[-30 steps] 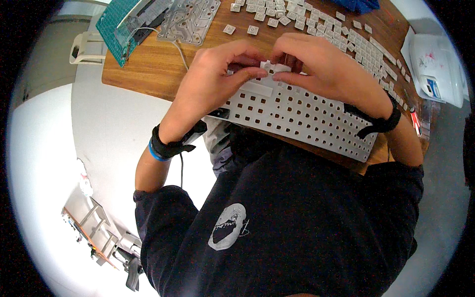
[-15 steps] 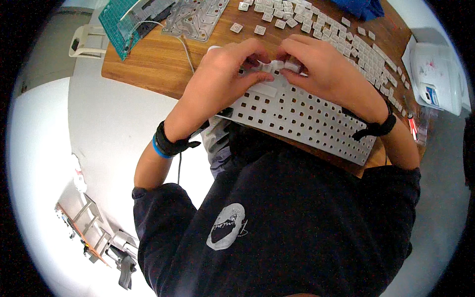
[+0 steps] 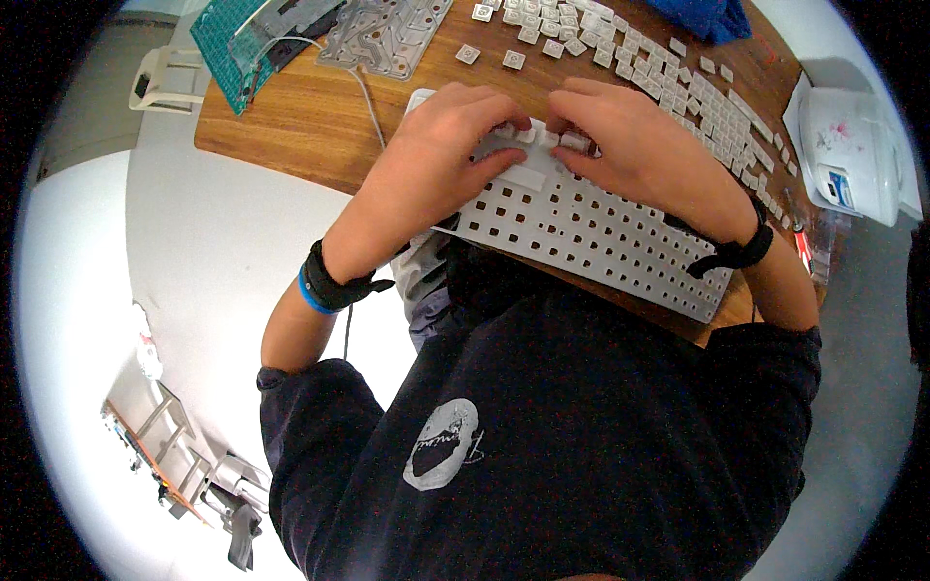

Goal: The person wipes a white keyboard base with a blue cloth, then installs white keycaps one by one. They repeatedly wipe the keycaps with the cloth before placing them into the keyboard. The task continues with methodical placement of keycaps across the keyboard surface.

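Observation:
A white keyboard frame (image 3: 591,228) with rows of square holes lies slanted at the table's near edge, in front of my body. My left hand (image 3: 450,136) is over its far left part, thumb and fingers curled round a small white keycap (image 3: 526,137). Close beside it, my right hand (image 3: 620,131) has its fingertips closed around another white keycap (image 3: 573,142). Both hands' fingertips partly hide these caps and the holes beneath. A long white bar (image 3: 520,177) lies on the frame just below my left thumb.
Many loose white keycaps (image 3: 712,111) spread over the wooden table (image 3: 281,131) beyond the frame. A metallic traced sheet (image 3: 387,34), a green cutting mat (image 3: 218,48) and a cable (image 3: 368,102) lie at far left. A white plastic container (image 3: 852,145) and red-handled tool (image 3: 802,242) are at right.
My fingertips have drawn slightly apart from each other, with the left thumb shifting a little left. The whole view has moved slightly; the frame stays in place.

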A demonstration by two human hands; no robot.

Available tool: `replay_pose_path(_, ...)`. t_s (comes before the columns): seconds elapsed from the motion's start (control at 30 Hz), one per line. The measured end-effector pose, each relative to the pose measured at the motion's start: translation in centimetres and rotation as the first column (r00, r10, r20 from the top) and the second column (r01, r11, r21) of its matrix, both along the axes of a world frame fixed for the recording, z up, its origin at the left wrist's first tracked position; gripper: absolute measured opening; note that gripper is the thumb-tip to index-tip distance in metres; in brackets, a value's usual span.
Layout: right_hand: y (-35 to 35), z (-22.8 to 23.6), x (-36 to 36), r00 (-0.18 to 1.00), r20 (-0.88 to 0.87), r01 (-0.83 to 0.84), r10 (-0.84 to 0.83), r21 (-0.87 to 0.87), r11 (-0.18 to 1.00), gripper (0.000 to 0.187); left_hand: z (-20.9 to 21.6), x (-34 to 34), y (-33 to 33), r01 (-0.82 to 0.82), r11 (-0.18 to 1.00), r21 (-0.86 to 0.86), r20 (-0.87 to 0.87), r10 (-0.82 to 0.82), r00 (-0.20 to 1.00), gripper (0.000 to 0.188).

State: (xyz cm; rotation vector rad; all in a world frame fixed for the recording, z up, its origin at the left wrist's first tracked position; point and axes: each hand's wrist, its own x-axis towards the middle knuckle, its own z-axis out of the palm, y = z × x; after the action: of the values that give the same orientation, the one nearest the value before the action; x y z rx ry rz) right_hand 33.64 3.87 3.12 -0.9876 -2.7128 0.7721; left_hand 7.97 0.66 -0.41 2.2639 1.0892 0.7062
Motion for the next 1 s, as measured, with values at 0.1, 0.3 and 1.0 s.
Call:
replay_pose_path(0.1,-0.1,0.0,-0.2,1.000,-0.005,0.002,-0.002,0.016,1.000,0.027,0.0,0.0,0.0,0.014,0.999,0.029,0.000,-0.014,1.000,0.033)
replay_pose_path(0.3,-0.1,-0.5,-0.6,0.999,0.038,0.025,-0.026,0.025,0.999,0.028,-0.3,0.0,-0.2,0.060,0.993,0.101,-0.001,-0.060,0.998,0.033)
replay_pose_path(1.0,-0.1,-1.2,-0.7,0.996,0.071,0.059,-0.062,0.044,0.997,0.024,0.1,0.5,-0.7,0.141,0.968,0.210,-0.239,-0.089,0.967,0.039)
